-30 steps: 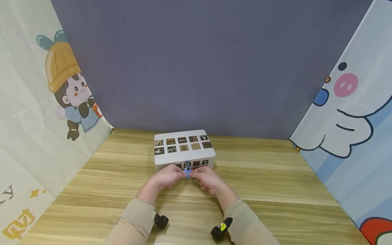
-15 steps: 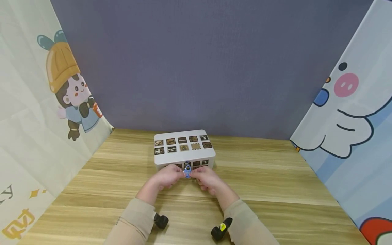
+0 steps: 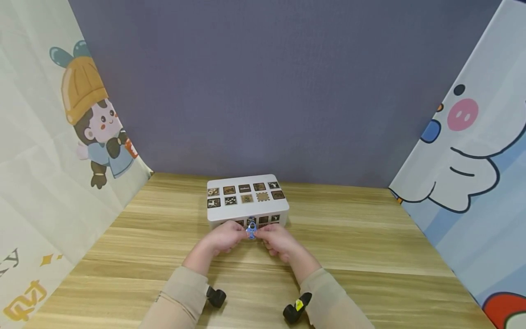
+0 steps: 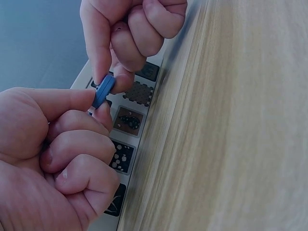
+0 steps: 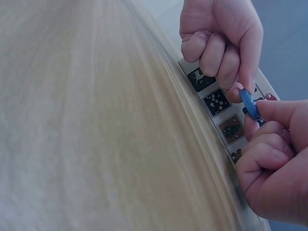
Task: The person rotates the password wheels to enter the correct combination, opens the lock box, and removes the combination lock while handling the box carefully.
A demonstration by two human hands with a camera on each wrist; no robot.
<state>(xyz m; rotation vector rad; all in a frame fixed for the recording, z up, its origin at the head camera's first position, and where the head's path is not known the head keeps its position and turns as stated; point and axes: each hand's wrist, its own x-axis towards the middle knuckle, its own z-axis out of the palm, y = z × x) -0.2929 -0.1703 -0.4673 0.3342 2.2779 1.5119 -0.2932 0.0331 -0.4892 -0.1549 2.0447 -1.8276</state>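
A small blue padlock [image 3: 251, 231] with a metal shackle hangs at the front clasp of a white box [image 3: 219, 212] printed with small square pictures. The left hand [image 3: 227, 236] pinches the padlock's left side between thumb and index finger, its other fingers curled in. From the other side, the right hand [image 3: 280, 239] pinches it in the same way. Both wrist views show the padlock's blue body edge-on, with thumbs and fingertips meeting at it. The hands cover part of the box's front face, and the lid lies closed.
The box stands on a wood-grain table [image 3: 349, 237], close to the grey back panel [image 3: 279, 91]. Cartoon-printed cloths hang at the left [image 3: 37, 137] and right [image 3: 485, 192]. A black wrist camera sits on each sleeve.
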